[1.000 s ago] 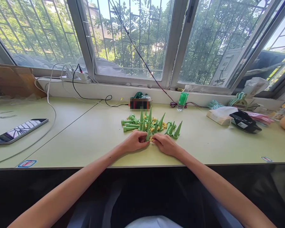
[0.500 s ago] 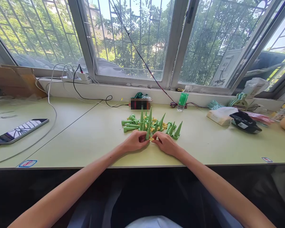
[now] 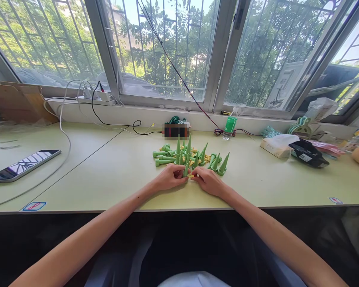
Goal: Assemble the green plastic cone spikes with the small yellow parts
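My left hand (image 3: 170,177) is closed around the lower part of a green cone-shaped plastic spike (image 3: 186,170), whose tip points up. Just to its right, my right hand (image 3: 210,180) pinches a small yellow piece (image 3: 191,175) close to the spike's base; the fingers partly cover it. Beyond both hands lies a pile of similar parts. Several green spikes (image 3: 224,164) stand upright there, while other green pieces (image 3: 164,162) with wide round ends lie on their sides at the left. Small yellow pieces (image 3: 208,158) are scattered among them.
On the pale table (image 3: 107,179), a phone (image 3: 25,164) with a white cable lies left. Behind the pile are a blurred dark box (image 3: 176,131) and a bottle with a green label (image 3: 230,124). A tissue pack (image 3: 277,147) and a black item (image 3: 308,153) are at the right.
Both hands stay almost in the same place, with the spike and the yellow piece still between them. Only slight finger movement shows.
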`<state>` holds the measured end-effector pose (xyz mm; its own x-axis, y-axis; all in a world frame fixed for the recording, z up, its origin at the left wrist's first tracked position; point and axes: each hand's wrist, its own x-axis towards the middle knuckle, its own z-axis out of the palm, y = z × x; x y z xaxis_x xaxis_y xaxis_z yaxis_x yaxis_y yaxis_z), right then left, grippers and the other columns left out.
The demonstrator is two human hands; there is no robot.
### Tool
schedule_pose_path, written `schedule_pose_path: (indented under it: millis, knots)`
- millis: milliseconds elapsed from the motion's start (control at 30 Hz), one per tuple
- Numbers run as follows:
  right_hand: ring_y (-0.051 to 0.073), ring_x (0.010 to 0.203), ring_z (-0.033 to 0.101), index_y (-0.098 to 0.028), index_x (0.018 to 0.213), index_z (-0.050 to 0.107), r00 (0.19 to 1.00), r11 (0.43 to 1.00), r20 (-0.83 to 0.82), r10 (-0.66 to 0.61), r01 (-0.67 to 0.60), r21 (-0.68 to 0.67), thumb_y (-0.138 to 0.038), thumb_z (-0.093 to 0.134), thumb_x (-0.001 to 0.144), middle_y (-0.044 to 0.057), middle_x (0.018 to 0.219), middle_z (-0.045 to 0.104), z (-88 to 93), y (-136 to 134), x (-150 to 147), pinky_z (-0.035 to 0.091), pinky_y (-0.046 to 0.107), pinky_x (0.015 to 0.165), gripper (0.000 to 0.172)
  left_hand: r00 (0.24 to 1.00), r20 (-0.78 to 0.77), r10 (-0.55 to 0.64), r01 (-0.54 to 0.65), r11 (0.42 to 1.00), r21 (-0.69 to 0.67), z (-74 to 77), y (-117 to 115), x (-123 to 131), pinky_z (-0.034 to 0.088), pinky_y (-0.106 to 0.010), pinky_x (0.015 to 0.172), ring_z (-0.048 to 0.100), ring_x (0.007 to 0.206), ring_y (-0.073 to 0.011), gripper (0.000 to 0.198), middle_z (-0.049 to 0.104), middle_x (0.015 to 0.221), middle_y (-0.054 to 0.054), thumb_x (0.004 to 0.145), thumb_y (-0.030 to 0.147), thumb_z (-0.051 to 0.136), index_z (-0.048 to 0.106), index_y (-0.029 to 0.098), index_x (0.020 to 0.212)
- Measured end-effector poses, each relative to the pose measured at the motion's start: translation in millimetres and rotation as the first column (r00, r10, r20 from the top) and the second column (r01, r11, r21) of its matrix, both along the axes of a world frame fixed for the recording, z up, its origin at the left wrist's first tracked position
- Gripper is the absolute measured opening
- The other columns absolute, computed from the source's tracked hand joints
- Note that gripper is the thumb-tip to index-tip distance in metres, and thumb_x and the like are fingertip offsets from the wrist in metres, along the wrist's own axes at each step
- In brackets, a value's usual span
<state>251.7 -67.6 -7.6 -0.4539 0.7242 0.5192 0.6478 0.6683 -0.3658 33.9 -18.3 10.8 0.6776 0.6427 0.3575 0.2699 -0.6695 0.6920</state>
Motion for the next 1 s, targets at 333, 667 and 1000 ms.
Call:
schedule_pose_path:
  millis: [333, 667, 1000]
  knots:
    - [0.016, 0.072, 0.054, -0.02, 0.091, 0.056, 0.999, 0.999, 0.004, 0.051, -0.051, -0.003, -0.021, 0.051, 0.1, 0.003, 0.085, 0.06, 0.3, -0.3, 2.6, 0.037, 0.025, 0.065, 0.01, 1.0, -0.007, -0.005, 0.005, 1.0, 0.001, 0.9, -0.7, -0.1, 0.026, -0.022, 0.051, 0.03, 0.053, -0.0077, 0.016, 0.037, 0.055, 0.006, 0.077, 0.028, 0.063, 0.068, 0.013, 0.08]
    - [0.016, 0.072, 0.054, -0.02, 0.093, 0.059, 0.998, 0.998, 0.005, 0.068, -0.068, 0.015, -0.023, 0.049, 0.1, 0.003, 0.084, 0.058, 0.7, -0.2, 2.8, 0.037, 0.025, 0.065, 0.013, 0.999, -0.041, -0.001, 0.002, 1.0, 0.025, -3.4, 2.1, 0.2, 0.025, -0.022, 0.052, 0.029, 0.054, -0.0077, 0.019, 0.037, 0.056, 0.006, 0.079, 0.026, 0.061, 0.072, 0.013, 0.088]
    - [0.015, 0.069, 0.051, -0.02, 0.087, 0.059, 0.999, 0.999, 0.033, 0.035, -0.036, 0.031, -0.023, 0.049, 0.1, 0.002, 0.079, 0.055, 1.7, -2.0, 1.6, 0.035, 0.025, 0.063, 0.016, 0.999, -0.045, -0.017, 0.018, 1.0, 0.023, -0.3, -0.2, -0.1, 0.025, -0.022, 0.052, 0.03, 0.054, -0.0077, 0.019, 0.036, 0.056, 0.007, 0.079, 0.026, 0.059, 0.072, 0.013, 0.087]
